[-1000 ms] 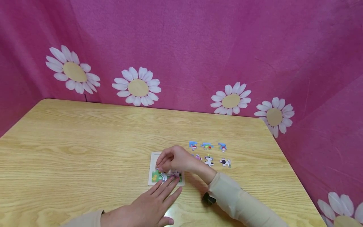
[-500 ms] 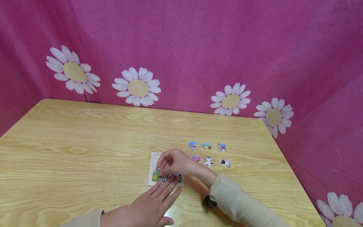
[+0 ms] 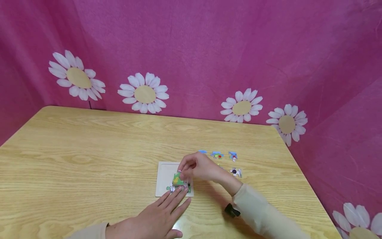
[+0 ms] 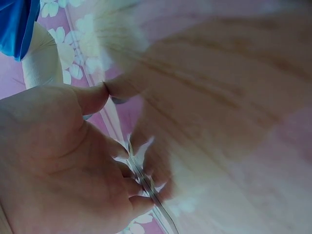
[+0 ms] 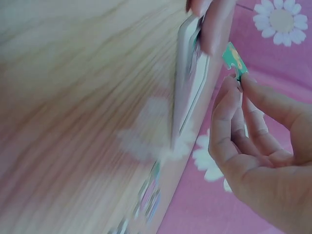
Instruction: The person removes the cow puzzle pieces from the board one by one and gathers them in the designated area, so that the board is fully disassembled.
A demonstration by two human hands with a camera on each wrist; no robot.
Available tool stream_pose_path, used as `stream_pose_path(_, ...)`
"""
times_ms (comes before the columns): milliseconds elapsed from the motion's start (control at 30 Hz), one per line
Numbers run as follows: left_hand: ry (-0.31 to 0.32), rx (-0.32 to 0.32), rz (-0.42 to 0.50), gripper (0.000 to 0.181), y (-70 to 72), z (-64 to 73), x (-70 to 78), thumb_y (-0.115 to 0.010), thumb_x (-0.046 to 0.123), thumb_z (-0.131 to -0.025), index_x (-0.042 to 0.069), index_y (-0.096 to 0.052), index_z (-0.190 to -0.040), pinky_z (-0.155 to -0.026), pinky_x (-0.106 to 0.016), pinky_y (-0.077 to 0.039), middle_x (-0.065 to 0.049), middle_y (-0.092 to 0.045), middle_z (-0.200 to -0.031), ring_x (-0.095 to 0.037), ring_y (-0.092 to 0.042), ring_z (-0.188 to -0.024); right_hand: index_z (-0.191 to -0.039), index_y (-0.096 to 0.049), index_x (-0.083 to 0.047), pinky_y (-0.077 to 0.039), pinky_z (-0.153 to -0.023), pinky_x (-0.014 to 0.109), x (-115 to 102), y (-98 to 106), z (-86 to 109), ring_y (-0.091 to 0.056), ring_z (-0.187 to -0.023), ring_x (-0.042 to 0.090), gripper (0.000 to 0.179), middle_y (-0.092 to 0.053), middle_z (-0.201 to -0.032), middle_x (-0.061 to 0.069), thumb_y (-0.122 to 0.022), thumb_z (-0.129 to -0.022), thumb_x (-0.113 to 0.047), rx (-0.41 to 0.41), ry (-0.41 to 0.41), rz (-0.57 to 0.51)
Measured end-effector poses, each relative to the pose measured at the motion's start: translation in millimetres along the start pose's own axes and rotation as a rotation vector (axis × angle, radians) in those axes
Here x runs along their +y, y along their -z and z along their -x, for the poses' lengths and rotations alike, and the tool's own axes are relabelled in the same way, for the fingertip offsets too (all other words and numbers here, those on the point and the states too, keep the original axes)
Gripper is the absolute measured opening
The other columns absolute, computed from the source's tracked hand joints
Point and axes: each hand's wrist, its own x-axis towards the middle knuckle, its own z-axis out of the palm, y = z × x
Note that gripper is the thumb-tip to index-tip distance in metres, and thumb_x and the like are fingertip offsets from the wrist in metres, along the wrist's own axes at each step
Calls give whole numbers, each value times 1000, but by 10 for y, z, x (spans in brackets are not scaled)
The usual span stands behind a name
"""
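Between thumb and fingertips, my right hand point(image 3: 199, 167) pinches a green jigsaw piece point(image 3: 176, 180) with a yellow duck on it. In the right wrist view the green jigsaw piece point(image 5: 234, 58) is held up off the puzzle tray. The pale puzzle tray point(image 3: 162, 176) lies flat on the table, with a few pieces along its near side. My left hand point(image 3: 155, 215) lies with straight fingers, its fingertips on the near edge of the tray and the pieces there. Those fingers partly hide the pieces.
Loose jigsaw pieces lie right of the tray, among them a blue one with a red spot point(image 3: 217, 155) and a white one with a black patch point(image 3: 236, 172). My right forearm covers some. A pink curtain point(image 3: 191, 59) with daisies hangs behind the wooden table point(image 3: 89, 159).
My right hand has lifted the duck piece from the tray's lower left corner and moved it right and up. The left hand has stayed in place.
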Motion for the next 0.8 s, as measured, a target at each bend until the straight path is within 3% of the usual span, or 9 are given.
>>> stream_pose_path(367,-3,2,-3,72,9,-2,8,-34,58,-100,5,-38,-149,-109,-40,-35,-20,-31,-154,-31,-32,-142,-88,-70,4,-52,-62,26,198,275,381,-60,-68,13,5,-68,-76,9,-74,-84,3,68,-54,35)
stream_pose_path(600,-10,-14,31,72,22,-5,6,-32,57,-101,4,-38,-149,-109,-41,-34,-21,-31,-154,-32,-31,-142,-87,-72,1,-49,-57,25,278,283,561,-59,-65,14,4,-68,-73,5,-75,-84,0,94,-115,103)
stream_pose_path(800,-8,-36,42,72,40,-8,4,-30,57,-102,5,-37,-150,-110,-40,-33,-20,-30,-155,-31,-30,-143,-82,-73,-3,-47,-54,23,304,224,604,-55,-61,9,6,-65,-72,-2,-77,-80,1,147,-118,237)
